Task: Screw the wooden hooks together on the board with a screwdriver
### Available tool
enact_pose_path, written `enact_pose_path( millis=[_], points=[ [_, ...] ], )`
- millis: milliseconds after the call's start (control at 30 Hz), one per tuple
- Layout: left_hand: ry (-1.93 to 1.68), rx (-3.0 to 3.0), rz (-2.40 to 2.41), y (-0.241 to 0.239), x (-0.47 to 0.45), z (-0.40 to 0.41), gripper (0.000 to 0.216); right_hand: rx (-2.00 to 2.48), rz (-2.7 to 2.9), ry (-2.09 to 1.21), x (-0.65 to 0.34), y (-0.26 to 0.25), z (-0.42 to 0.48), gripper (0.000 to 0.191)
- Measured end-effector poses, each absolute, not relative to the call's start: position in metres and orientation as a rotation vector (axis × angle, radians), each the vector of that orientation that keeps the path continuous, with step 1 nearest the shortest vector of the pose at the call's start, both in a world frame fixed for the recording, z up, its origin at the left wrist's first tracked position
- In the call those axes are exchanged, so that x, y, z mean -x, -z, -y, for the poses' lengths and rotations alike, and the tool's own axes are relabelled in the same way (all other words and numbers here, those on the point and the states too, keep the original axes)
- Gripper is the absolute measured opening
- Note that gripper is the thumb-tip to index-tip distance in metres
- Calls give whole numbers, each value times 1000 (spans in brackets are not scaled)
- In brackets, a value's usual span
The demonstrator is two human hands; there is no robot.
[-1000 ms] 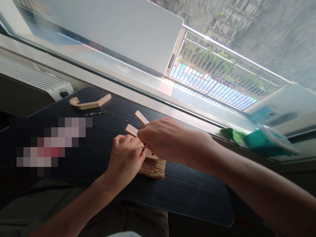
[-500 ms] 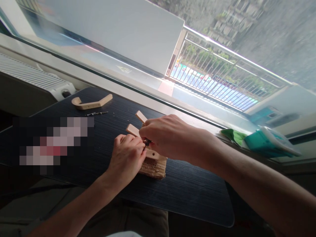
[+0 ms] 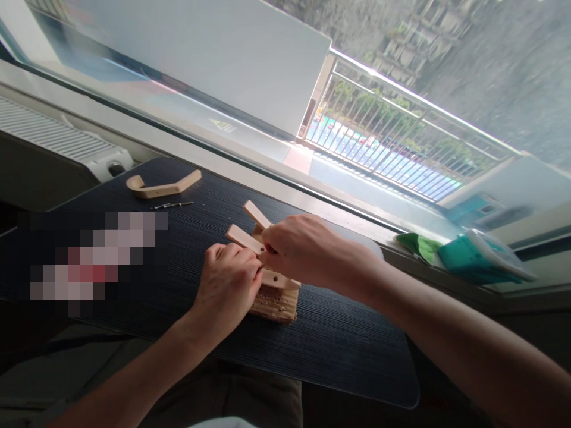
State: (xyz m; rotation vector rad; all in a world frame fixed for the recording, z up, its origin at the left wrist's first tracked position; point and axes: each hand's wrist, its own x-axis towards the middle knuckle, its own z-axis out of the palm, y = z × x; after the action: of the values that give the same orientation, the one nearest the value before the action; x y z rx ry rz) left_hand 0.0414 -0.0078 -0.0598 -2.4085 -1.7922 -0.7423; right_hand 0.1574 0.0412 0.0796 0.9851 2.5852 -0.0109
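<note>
My left hand is closed over a pale wooden piece with drilled holes, pressing it against a rough wooden block pitted with small holes. Close beside it, my right hand has its fingers pinched together above the same work. What those fingers hold is hidden. Two bare wooden ends, a nearer one and a farther one, stick out to the upper left from under the hands. How the wooden parts join cannot be seen beneath the fingers.
A curved wooden hook piece lies on the dark table, with thin metal bits beside it. A blurred-out patch covers the table's left. On the sill are a green cloth and a teal box. A radiator stands left.
My right hand has shifted slightly and turned over the wood; a dark bit seen between the hands before is now hidden. My left hand stays in place.
</note>
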Motion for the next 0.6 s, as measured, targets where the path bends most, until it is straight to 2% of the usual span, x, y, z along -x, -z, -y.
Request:
enact_pose_path(
  millis=[133, 333, 600],
  points=[
    [760, 2412, 1802, 60, -41, 8, 11, -905, -2643, -23, -161, -85, -40, 12],
    [793, 2376, 1793, 64, -42, 6, 13, -752, -2705, -40, -151, -87, -27, 16],
    [782, 2380, 1789, 60, -42, 7, 14, -867, -2583, 31, -145, -77, -34, 19]
  ],
)
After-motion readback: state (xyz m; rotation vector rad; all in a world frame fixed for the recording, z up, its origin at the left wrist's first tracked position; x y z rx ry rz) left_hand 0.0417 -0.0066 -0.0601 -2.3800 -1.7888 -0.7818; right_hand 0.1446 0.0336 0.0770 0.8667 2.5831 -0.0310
